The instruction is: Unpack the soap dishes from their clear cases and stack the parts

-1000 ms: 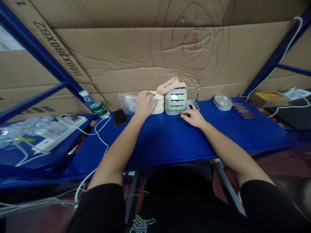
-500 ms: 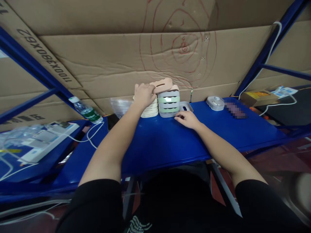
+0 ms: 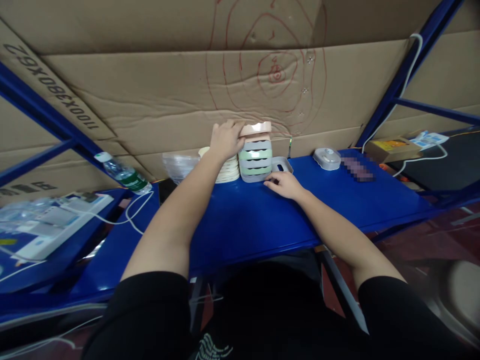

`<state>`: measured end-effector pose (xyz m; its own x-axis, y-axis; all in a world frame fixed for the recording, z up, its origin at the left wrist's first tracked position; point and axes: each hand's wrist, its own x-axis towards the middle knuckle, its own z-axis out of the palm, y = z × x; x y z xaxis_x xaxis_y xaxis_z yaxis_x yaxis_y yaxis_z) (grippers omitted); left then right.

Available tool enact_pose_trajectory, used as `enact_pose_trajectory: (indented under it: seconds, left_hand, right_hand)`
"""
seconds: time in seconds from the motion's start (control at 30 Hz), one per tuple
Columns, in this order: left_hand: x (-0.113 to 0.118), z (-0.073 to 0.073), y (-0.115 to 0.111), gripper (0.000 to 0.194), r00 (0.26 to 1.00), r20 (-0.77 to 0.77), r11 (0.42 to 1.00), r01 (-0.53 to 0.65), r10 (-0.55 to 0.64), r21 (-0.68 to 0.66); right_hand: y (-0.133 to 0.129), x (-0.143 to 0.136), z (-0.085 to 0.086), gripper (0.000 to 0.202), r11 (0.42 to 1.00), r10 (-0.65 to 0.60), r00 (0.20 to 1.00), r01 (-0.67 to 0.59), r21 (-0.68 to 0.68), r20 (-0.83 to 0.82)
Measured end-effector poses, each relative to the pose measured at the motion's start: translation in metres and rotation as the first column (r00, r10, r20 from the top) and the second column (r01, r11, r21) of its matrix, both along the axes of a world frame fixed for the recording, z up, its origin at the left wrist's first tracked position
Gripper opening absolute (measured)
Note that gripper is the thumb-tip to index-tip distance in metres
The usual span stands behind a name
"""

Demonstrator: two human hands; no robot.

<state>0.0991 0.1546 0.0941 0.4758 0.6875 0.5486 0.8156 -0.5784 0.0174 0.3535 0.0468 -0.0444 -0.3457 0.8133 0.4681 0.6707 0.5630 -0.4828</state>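
My left hand [image 3: 227,140] is closed on the left end of a peach plastic lid-like piece [image 3: 258,128], which lies level at the top of a stack. Below it, the stack of wavy-edged grey, green and peach pieces [image 3: 256,164] stands upright on the blue table. A neighbouring stack of cream pieces [image 3: 228,173] is partly hidden by my left hand and forearm. My right hand [image 3: 285,185] rests by the stack's lower right corner, fingers loosely bent and slightly apart, with nothing visible in them. Behind it lies a grey slotted piece [image 3: 285,162].
A blue table [image 3: 247,220] meets a cardboard wall [image 3: 150,85] marked with red rings. Clear plastic bags [image 3: 178,166] and a water bottle [image 3: 125,175] are at left. A translucent container [image 3: 327,158] and a blurred-out object [image 3: 358,169] lie at right. White cables [image 3: 137,215] cross the left side.
The peach piece has tipped from tilted, its slot facing me, to level on the stack, my left hand still on it. My right hand stays by the stack's base. The view has shifted slightly.
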Motion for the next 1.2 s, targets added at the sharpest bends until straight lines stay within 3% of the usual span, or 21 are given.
enact_pose_trajectory:
  seconds: [0.27,0.4,0.53,0.7,0.8,1.0,1.2]
  left_hand:
    - [-0.006,-0.005,0.009,0.064,0.998,0.058,0.999,-0.017,0.014,0.036]
    - [-0.009,-0.014,0.004,0.062,0.981,0.195,0.995,0.002,-0.021,0.096]
    - [-0.019,-0.049,-0.034,0.042,0.948,0.315,0.993,0.013,-0.050,0.119]
    - [-0.049,-0.111,-0.094,0.033,0.972,0.043,0.966,0.236,-0.232,-0.110]
    - [-0.072,-0.137,-0.111,0.038,0.969,-0.020,0.940,0.233,-0.245,-0.248]
    - [-0.091,-0.156,-0.111,0.044,0.993,-0.049,0.902,0.080,-0.110,-0.424]
    - [-0.089,-0.156,-0.115,0.053,0.991,-0.047,0.882,0.088,-0.123,-0.463]
  right_hand:
    - [0.001,0.000,-0.002,0.023,1.000,0.017,1.000,-0.018,0.001,0.010]
    - [0.000,0.000,-0.001,0.023,1.000,-0.006,1.000,0.006,0.012,-0.011]
    - [0.002,0.000,0.000,0.024,0.997,-0.035,0.999,0.036,0.061,-0.013]
    - [0.001,0.000,0.001,0.022,0.996,-0.055,0.998,0.053,0.066,0.032]
    - [-0.004,-0.004,0.002,0.025,1.000,-0.017,0.994,0.017,0.001,0.107]
    - [-0.012,-0.015,0.003,0.030,0.987,0.102,0.959,-0.066,-0.144,0.265]
    - [-0.012,-0.015,0.000,0.034,0.981,0.107,0.954,-0.055,-0.187,0.279]
